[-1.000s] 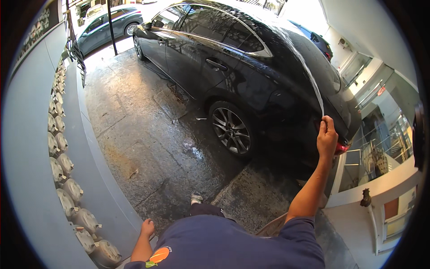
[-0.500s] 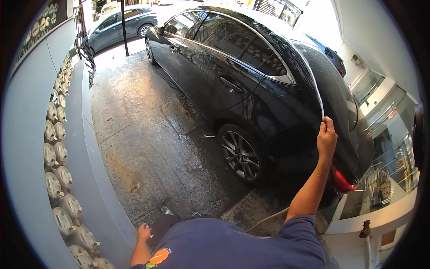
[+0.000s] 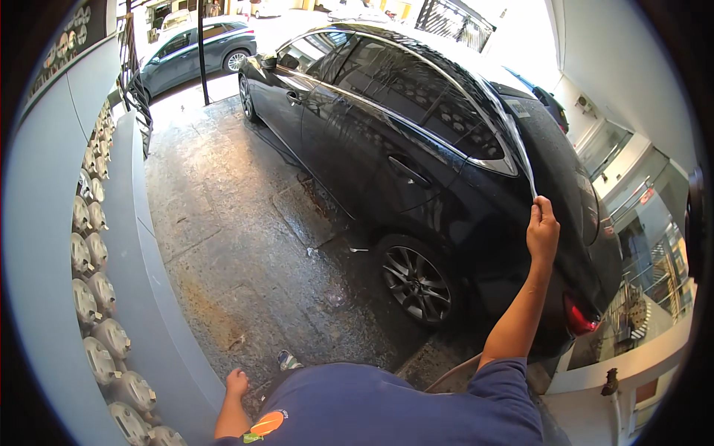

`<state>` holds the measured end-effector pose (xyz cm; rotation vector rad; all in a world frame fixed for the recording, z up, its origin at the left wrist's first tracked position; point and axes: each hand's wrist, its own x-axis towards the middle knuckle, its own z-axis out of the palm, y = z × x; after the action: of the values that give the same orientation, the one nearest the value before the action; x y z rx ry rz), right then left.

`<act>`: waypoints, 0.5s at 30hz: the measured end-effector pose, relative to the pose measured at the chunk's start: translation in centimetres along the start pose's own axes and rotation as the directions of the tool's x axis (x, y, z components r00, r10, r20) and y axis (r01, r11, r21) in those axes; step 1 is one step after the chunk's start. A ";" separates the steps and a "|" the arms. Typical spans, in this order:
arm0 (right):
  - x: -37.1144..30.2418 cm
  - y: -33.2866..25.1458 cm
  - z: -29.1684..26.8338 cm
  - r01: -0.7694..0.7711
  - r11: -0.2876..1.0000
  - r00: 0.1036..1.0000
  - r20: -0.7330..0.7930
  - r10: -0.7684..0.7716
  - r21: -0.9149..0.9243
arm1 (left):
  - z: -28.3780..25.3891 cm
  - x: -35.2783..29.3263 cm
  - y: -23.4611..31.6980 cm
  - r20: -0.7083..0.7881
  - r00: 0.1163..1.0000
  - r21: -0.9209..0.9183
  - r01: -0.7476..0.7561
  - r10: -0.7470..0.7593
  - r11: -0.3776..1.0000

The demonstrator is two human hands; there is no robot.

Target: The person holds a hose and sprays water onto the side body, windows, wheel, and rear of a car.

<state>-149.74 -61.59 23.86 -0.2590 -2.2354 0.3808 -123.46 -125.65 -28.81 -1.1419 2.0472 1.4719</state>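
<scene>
My right hand is raised at the right, fingers wrapped round the end of a hose. A thin stream of water leaves it and arcs forward over the rear of a black car. Behind my right arm, a length of the hose shows low down. The car's side looks wet and shiny, with its rear wheel and red tail light closest to me. My left hand hangs low beside my body, its fingers loosely curled with nothing visible in them.
Along the left runs a grey ledge beside a row of round meters. Wet, stained paving lies between ledge and car. Another grey car stands beyond a dark pole. A white wall pipe is at lower right.
My view has shifted forward along the ledge, so the car sits lower and further right in it. My right hand still holds the hose up, and water keeps flowing.
</scene>
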 end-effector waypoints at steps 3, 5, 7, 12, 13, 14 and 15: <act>0.3 -2.6 2.3 -0.005 1.000 1.000 0.001 0.005 -0.012 | -2.6 3.8 1.1 -0.011 0.999 -0.013 -0.032 0.032 0.999; 0.9 -4.1 4.3 0.024 1.000 1.000 -0.008 -0.024 0.014 | -4.9 7.0 -0.4 -0.040 0.997 0.077 -0.067 0.070 0.995; 0.7 -5.3 5.3 0.089 0.996 0.994 -0.056 -0.090 -0.019 | -5.0 7.8 1.5 0.005 0.999 0.049 -0.032 0.032 0.998; 3.1 -8.1 8.8 0.014 1.000 1.000 -0.016 -0.014 -0.003 | -6.0 9.6 2.3 0.008 1.000 0.145 -0.030 0.029 0.989; 3.6 -8.4 9.5 0.014 1.000 1.000 -0.024 -0.014 -0.006 | -5.4 9.3 3.0 -0.004 1.000 0.115 -0.018 0.018 0.993; 4.2 -8.4 10.3 0.016 1.000 1.000 -0.022 -0.017 -0.011 | -4.7 9.1 3.7 -0.016 1.000 0.083 -0.005 0.007 0.997; 4.7 -8.5 11.4 0.047 0.999 0.998 -0.041 -0.047 -0.001 | -4.3 8.9 4.1 -0.020 1.000 0.082 0.001 0.001 0.997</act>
<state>-162.07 -70.13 23.29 -0.2125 -2.1975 0.3472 -131.39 -132.60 -30.85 -1.1286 2.1002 1.3684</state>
